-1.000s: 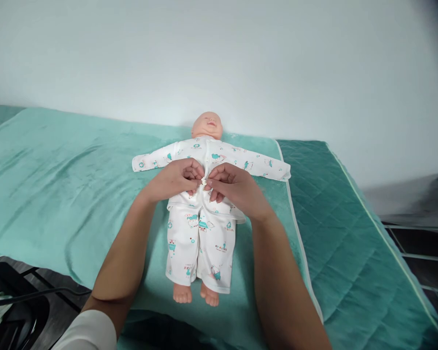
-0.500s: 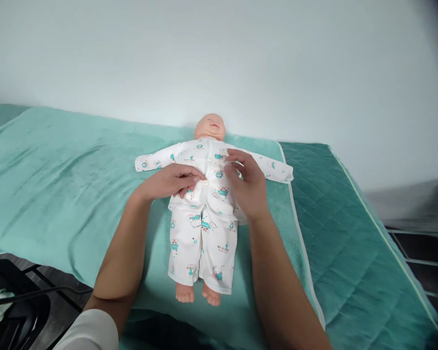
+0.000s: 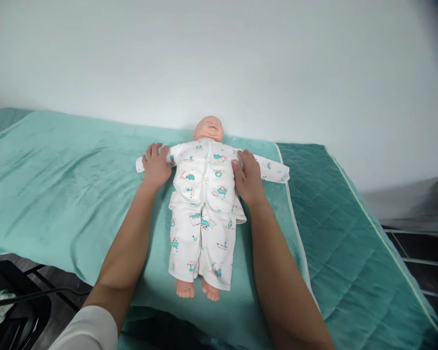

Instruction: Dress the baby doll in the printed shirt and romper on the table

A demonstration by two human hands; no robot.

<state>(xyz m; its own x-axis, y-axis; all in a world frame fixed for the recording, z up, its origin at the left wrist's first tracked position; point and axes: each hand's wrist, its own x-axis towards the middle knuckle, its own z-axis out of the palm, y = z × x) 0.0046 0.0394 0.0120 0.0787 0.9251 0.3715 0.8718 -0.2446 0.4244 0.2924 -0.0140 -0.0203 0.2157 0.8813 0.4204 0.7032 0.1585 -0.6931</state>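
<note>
A baby doll (image 3: 203,204) lies on its back on a light green towel (image 3: 69,189), head toward the wall. It wears a white printed shirt and trousers, the shirt's front closed, bare feet toward me. My left hand (image 3: 155,164) lies flat and open on the doll's outstretched sleeve at the left. My right hand (image 3: 247,176) rests open on the other sleeve, near the shoulder, fingers stretched out. Neither hand holds anything.
The towel covers a darker green quilted mat (image 3: 350,243) that runs to the right. A white wall (image 3: 241,58) stands right behind the doll's head. A dark chair or stand (image 3: 14,311) sits low at the left, beside the bed's edge.
Both hands left the middle of the shirt front, where they were pinching at a button. They moved outward and now lie flat on the two sleeves.
</note>
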